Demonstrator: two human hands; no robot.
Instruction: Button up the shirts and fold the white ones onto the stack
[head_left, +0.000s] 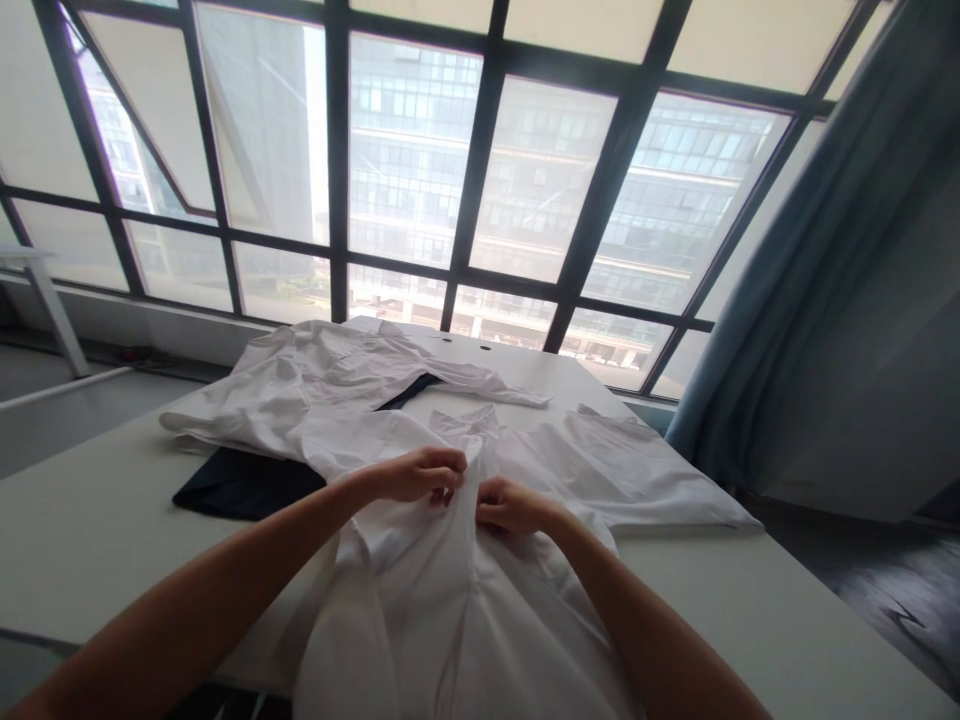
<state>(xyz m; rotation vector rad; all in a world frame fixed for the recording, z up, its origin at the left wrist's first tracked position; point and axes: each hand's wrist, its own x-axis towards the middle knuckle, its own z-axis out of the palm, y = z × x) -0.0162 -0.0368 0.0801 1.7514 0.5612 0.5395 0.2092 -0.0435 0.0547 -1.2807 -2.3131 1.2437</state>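
A white shirt (420, 560) lies spread over the near part of the table, its collar (469, 422) toward the window and its lower part hanging over the front edge. My left hand (424, 475) is closed on the shirt's front, just left of the raised front edge. Right beside it, my right hand (514, 505) pinches the same front strip from the other side. The fingertips of both hands are partly hidden by fabric, and I cannot make out a button between them.
Behind to the left lies another crumpled white shirt (292, 380), with dark navy cloth (247, 485) partly under it. The white table (750, 590) reaches toward a large framed window (412, 150). A blue-grey curtain (780, 300) hangs at the right.
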